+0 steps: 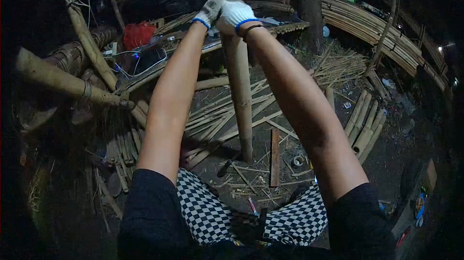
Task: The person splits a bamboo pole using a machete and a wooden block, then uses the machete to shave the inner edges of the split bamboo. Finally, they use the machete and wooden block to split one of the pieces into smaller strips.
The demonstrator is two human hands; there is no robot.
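Both my arms reach forward to the top of an upright bamboo post (pixel 238 91), and both hands wear white knit gloves with blue cuffs. My left hand (pixel 211 10) is raised with a thumb or finger pointing up, and its palm side looks dirty. Against it, over the post's top end, lies my right hand (pixel 235 13), its back towards me and its fingers hidden. What either hand grips cannot be made out. The post's lower end stands on the ground between my knees, in front of the checkered trousers (pixel 295 216).
Split bamboo strips (pixel 217 120) lie behind the post. A rusty flat bar (pixel 274 157) and a tape roll (pixel 298 161) are on the ground. Cut bamboo tubes (pixel 366 122) lie right. A red bag (pixel 139 35) and cables sit back left, near a thick bamboo pole (pixel 67 80).
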